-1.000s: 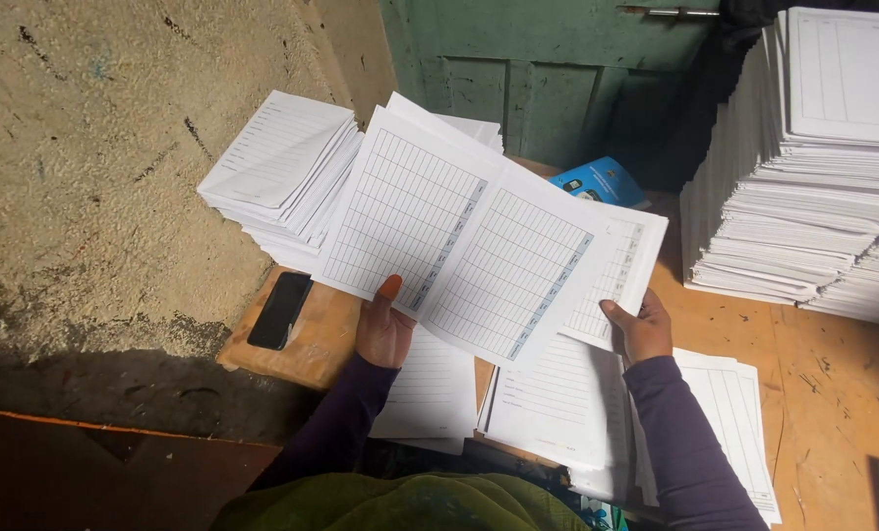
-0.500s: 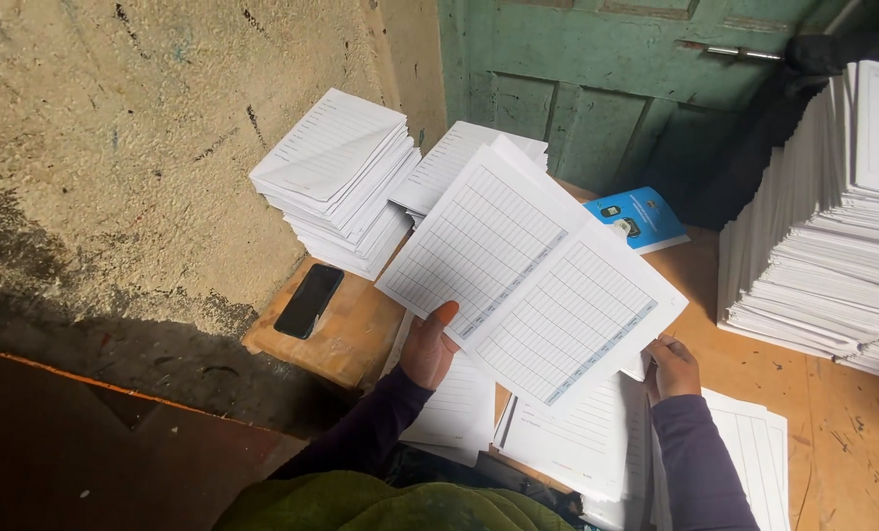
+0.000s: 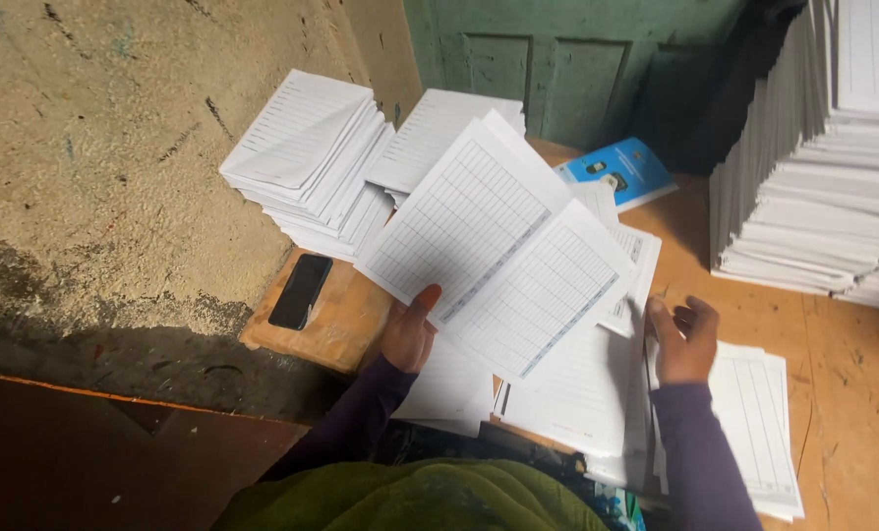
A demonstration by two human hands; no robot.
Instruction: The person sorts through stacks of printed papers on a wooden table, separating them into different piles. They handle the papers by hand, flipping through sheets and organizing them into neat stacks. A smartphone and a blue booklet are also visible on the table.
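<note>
1. Paper was everywhere on the wooden table (image 3: 852, 383).
2. The person's left hand (image 3: 410, 332) held a big folded sheet of ruled paper (image 3: 498, 256) by its lower left edge. The thumb lay on top and the fingers were closed under it.
3. That sheet was up off the table, tilted, over the other papers in front of the person.
4. The right hand (image 3: 683, 339) was not holding the sheet. It sat near the sheet's right edge with the fingers curled loosely and nothing in them.
5. Under the right hand lay a flat pile of ruled sheets (image 3: 754, 423), close to the person.
6. A black phone (image 3: 300, 291) lay face up at the left corner of the table, just beside the left hand.
7. Behind the phone, a fanned pile of folded sheets (image 3: 307, 157) leaned by the rough wall (image 3: 95, 147).
8. A blue booklet (image 3: 618, 172) lay farther back, near a green door (image 3: 548, 59).
9. A tall stack of paper (image 3: 823, 187) stood on the right side of the table, well apart from both hands.
10. The person wore dark purple sleeves (image 3: 695, 452).
</note>
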